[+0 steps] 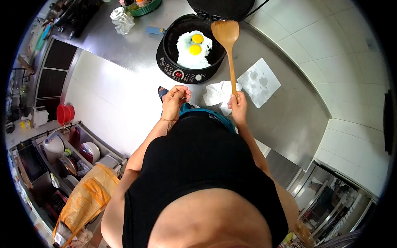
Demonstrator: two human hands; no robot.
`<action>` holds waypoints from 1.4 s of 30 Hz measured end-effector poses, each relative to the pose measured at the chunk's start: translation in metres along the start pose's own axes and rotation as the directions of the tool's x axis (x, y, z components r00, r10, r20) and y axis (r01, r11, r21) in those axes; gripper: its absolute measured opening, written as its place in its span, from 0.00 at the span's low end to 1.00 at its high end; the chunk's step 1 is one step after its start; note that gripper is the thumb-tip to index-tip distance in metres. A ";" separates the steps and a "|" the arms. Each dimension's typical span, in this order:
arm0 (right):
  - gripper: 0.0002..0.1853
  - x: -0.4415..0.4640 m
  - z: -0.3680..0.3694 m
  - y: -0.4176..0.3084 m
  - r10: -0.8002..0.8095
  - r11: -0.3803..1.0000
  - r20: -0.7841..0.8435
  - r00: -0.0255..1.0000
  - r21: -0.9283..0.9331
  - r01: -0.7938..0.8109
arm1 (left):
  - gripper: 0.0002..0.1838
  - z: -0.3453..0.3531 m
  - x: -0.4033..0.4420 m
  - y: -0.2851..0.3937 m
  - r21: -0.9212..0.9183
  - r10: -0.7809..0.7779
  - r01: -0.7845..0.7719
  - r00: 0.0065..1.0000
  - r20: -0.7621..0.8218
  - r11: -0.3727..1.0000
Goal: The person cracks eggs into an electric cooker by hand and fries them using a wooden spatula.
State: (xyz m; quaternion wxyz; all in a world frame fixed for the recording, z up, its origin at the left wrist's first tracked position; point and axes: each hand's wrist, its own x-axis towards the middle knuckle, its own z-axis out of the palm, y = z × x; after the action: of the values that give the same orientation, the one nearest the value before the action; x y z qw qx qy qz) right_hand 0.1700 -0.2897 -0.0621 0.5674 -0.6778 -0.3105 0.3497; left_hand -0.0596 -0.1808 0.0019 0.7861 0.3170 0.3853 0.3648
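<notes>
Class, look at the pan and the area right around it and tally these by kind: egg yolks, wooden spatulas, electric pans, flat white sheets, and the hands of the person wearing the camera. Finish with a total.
Egg yolks: 2
Wooden spatula: 1
Electric pan: 1
Flat white sheet: 1
Left hand and right hand: 2
Total: 7

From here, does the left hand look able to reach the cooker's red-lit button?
Probably yes: the left hand looks empty and close by, with nothing visible between it and the red-lit button.
</notes>
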 end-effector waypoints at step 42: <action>0.22 0.179 -0.069 -0.260 -0.083 -0.484 0.825 0.559 -0.524 0.701 | 0.08 -0.026 0.011 0.003 -0.095 0.073 -0.084 0.991 -0.108 0.992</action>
State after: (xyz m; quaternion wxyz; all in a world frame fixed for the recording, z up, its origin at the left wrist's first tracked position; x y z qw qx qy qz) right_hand 0.3214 -0.1392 0.1808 -0.1617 -0.5377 -0.8096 -0.1711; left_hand -0.0780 -0.1644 -0.0127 0.7647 0.2729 0.3944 0.4303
